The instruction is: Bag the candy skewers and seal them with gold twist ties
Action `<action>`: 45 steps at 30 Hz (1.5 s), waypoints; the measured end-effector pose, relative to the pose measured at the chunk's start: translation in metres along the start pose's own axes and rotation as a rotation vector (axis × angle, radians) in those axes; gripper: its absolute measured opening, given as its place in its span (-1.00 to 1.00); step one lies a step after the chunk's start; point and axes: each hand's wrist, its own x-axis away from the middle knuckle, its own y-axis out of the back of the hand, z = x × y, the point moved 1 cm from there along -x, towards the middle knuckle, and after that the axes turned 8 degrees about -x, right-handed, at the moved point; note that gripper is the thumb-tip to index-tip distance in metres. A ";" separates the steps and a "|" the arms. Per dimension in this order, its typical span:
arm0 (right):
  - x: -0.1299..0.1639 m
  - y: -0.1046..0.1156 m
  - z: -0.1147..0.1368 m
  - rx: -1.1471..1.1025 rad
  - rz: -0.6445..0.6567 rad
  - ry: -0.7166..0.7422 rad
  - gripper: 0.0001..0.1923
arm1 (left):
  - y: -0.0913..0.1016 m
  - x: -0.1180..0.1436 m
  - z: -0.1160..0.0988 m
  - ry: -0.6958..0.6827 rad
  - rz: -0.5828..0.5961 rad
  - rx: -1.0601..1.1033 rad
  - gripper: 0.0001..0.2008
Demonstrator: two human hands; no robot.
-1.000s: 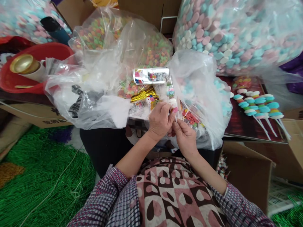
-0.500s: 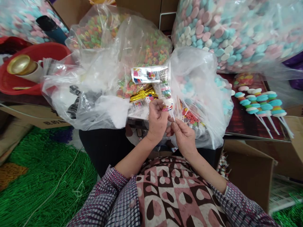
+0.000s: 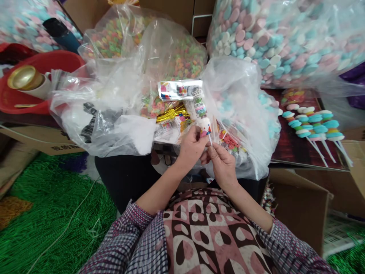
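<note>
A candy skewer in a printed clear wrapper points away from me, its white stick toward my lap. My left hand pinches the lower end of the wrapper. Just right of it, my right hand is closed on the stick with thumb and forefinger. Beyond the left hand lie gold twist ties and a flat silvery printed wrapper. Red ring candies show beside the right hand, partly under clear plastic.
Unwrapped marshmallow skewers lie on the dark table at right. Bags of ring candies and a large bag of marshmallows stand behind. A red basin holding a gold bowl is at left. An open carton sits below right.
My left hand has shifted slightly right and down along the wrapper toward the stick. The wrapper's lower end now shows more above my fingers. My right hand stays almost in place on the stick.
</note>
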 end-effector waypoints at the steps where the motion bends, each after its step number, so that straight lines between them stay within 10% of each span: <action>1: 0.000 0.000 0.001 0.006 0.002 0.004 -0.68 | 0.001 0.001 -0.001 -0.047 -0.026 -0.103 -0.84; 18: -0.010 0.009 0.017 0.310 -0.109 0.135 -0.71 | -0.002 0.021 -0.014 -0.683 -0.120 -1.079 -0.83; 33: -0.002 0.005 0.006 -0.106 0.065 -0.116 -0.66 | 0.011 0.003 -0.024 -0.047 0.224 0.314 -0.58; 45: 0.007 0.000 -0.001 -0.103 0.089 -0.151 -0.69 | 0.001 0.013 -0.019 0.226 0.327 0.570 -0.58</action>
